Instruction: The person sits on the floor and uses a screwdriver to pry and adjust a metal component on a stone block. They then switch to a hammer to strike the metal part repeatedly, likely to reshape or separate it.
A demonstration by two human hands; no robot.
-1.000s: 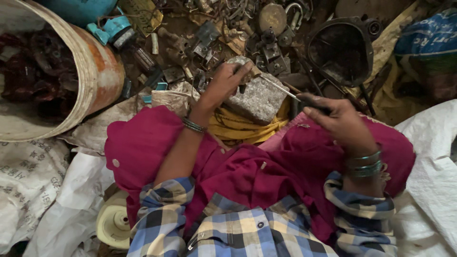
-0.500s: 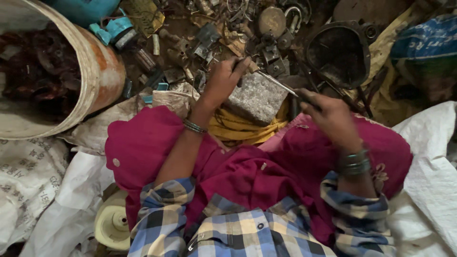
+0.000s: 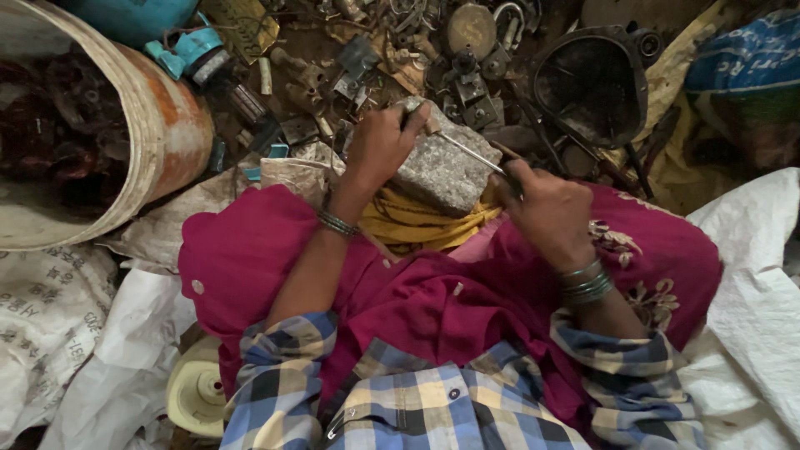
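My left hand (image 3: pixel 382 143) pinches a small metal part against the top edge of a grey stone block (image 3: pixel 440 171) that rests on a yellow cloth (image 3: pixel 417 223) between my knees. My right hand (image 3: pixel 546 208) grips the handle of a thin screwdriver (image 3: pixel 471 152), whose metal shaft slants up-left across the stone toward the part under my left fingers. Both wrists wear green bangles. My legs are covered in magenta cloth (image 3: pixel 267 250).
A heap of scrap metal parts (image 3: pixel 392 50) lies beyond the stone. A large rusty drum (image 3: pixel 167 125) holding dark scrap stands at left, a black round housing (image 3: pixel 596 79) at upper right. White woven sacks (image 3: pixel 750 275) lie on both sides. A cream plastic spool (image 3: pixel 196 392) sits lower left.
My right hand has drawn slightly toward me and lower with the screwdriver, its tip staying at the part. My left hand stays on the stone's edge.
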